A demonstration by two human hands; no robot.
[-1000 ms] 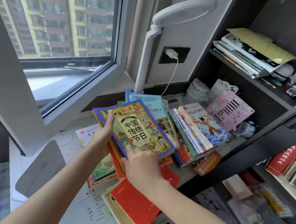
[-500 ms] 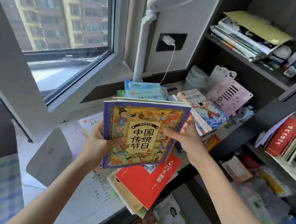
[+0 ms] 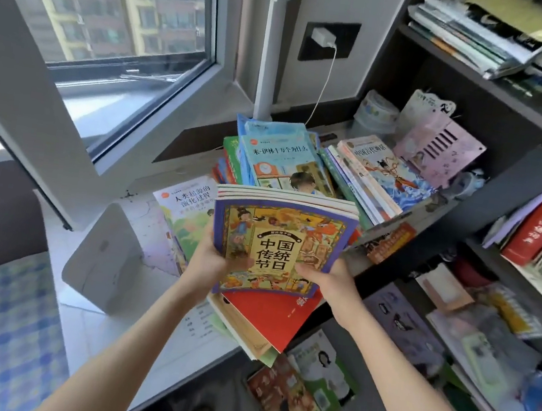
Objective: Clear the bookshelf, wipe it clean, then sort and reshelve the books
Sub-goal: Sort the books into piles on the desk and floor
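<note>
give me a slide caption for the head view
Left hand and right hand hold a stack of books above a red book on the desk, book piles behind.

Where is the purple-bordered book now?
Head view, centre: the purple-bordered book is held by the left hand and right hand, just above the red book.

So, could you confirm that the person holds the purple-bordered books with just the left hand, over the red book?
Not quite, it is both: the left hand and the right hand each grip the purple-bordered books, over the red book. The head view shows it.
</note>
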